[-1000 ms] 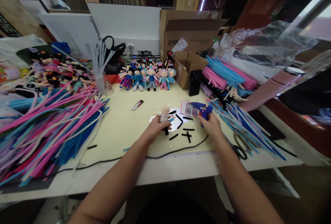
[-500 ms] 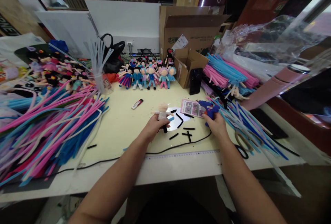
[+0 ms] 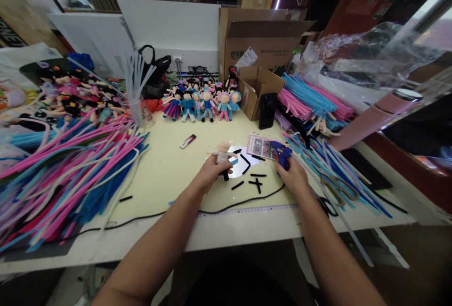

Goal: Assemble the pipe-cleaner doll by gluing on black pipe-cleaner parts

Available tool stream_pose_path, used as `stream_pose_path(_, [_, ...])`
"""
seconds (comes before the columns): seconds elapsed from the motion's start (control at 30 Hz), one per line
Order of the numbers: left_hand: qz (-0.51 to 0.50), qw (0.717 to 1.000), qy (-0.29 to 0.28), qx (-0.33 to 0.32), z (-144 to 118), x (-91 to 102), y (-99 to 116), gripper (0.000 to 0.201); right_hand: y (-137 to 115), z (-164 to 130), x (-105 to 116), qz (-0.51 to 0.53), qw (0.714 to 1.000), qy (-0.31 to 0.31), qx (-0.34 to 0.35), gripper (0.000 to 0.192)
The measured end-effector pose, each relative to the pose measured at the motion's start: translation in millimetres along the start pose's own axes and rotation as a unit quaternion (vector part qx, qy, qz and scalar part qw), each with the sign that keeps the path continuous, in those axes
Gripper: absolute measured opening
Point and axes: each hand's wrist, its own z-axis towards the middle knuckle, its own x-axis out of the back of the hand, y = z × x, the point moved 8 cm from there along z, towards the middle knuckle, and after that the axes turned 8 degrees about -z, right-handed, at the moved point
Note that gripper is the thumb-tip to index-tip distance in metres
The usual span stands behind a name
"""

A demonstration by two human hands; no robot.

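Between the fingers of my left hand is a small doll with a pale head and a whitish body; a black piece shows below it. My right hand grips a blue glue gun, its nozzle pointing left over a pink printed card. A cord runs from near that hand across the table to the left. Several short black fuzzy stems lie between the hands, among them a bent stem and two crossed stems. Under some of them is a bright white round patch.
Fuzzy stems heap up at the left; more lie at right beside scissors. Finished dolls stand at the back by a cardboard box and a black phone. A lighter and a ruler lie on the table.
My right hand has drawn the glue gun slightly left and toward me, tilting it; a long translucent stick now shows behind it. My left hand and the doll have hardly moved.
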Motion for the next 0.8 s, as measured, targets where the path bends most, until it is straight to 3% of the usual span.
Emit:
stream_pose_path(0.3, [-0.007, 1.000, 0.010, 0.002, -1, 0.4, 2, 0.035, -1, 10, -5, 0.015, 0.999, -0.001, 0.028, 0.044])
stream_pose_path(0.53, [-0.002, 1.000, 0.019, 0.003, -1, 2.6, 2, 0.031, 3, -4, -2, 0.082, 0.997, -0.001, 0.013, 0.050])
stream_pose_path(0.7, [-0.003, 1.000, 0.022, 0.002, -1, 3.5, 2, 0.029, 4, -28, 15, 0.077, 0.991, 0.105, 0.005, 0.039])
stream_pose_path(0.8, [-0.007, 1.000, 0.013, 0.000, 0, 2.3, 2, 0.028, -17, -49, 20, 0.044, 0.987, 0.132, 0.077, 0.019])
